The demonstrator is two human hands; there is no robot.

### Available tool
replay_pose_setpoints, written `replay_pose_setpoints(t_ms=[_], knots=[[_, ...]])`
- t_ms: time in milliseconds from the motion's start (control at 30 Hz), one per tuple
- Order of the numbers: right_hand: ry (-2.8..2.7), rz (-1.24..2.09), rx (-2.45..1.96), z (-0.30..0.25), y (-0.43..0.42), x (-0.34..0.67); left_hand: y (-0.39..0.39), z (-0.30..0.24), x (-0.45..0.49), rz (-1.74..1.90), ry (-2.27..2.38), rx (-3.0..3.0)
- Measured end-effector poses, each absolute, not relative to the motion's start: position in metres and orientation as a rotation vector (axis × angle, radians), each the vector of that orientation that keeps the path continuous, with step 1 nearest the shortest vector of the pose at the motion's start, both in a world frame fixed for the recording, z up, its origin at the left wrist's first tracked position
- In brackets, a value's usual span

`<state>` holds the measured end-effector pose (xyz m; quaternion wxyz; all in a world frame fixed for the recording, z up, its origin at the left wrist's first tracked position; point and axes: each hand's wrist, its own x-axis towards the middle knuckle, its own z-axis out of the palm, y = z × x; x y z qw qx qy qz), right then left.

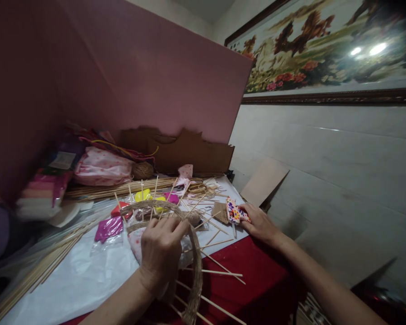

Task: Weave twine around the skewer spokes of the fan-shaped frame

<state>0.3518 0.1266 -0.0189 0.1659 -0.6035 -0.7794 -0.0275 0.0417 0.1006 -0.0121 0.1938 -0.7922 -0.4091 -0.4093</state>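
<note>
Far to the left of the hoop (197, 271) sits a stack of coloured sheets (42, 192), and a long bundle of thin sticks (37, 271) runs along the white sheet (88, 275) beside it. Behind the hoop lie a pink bag (103, 167) and a ball of twine (142, 170), with a magenta packet (108, 228) just to its left. The left hand (160, 253) is curled down over the hoop's near rim, fingers closed on the twine wrapping – to my eye to pin it flat, since loose sticks (219, 264) poke through it like spokes and would tip it. Those spokes fan out over the red cloth (257, 275) and crowd the space between the two hands. To the right of the hoop, near the table's edge, the right hand (260, 224) has its fingers closed on one end of a small patterned piece (235, 211) – held low against the sheet. Cardboard (189, 151) leans on the pink wall behind the hoop.
</note>
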Motion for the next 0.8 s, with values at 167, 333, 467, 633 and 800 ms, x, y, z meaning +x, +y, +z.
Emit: replay_pose_setpoints(t_ms=[167, 333, 467, 633, 800], knots=[[-2.274, 0.089, -1.754, -0.004, 0.12, 0.356, 0.101, -0.012, 0.042, -1.155, -1.125, -2.197], [-2.034, -0.162, -1.521, 0.034, 0.086, 0.302, 0.1, -0.011, 0.043, -1.14, -1.106, -2.203], [-2.119, -0.263, -1.297, 0.054, 0.058, 0.233, 0.099, -0.01, 0.043, -1.158, -1.067, -2.218], [-2.182, -0.356, -1.314, 0.053, 0.059, 0.192, 0.1, -0.011, 0.043, -1.305, -1.034, -2.138], [-2.133, -0.362, -1.353, 0.047, 0.069, 0.189, 0.099, -0.006, 0.045, -1.412, -1.08, -2.037]])
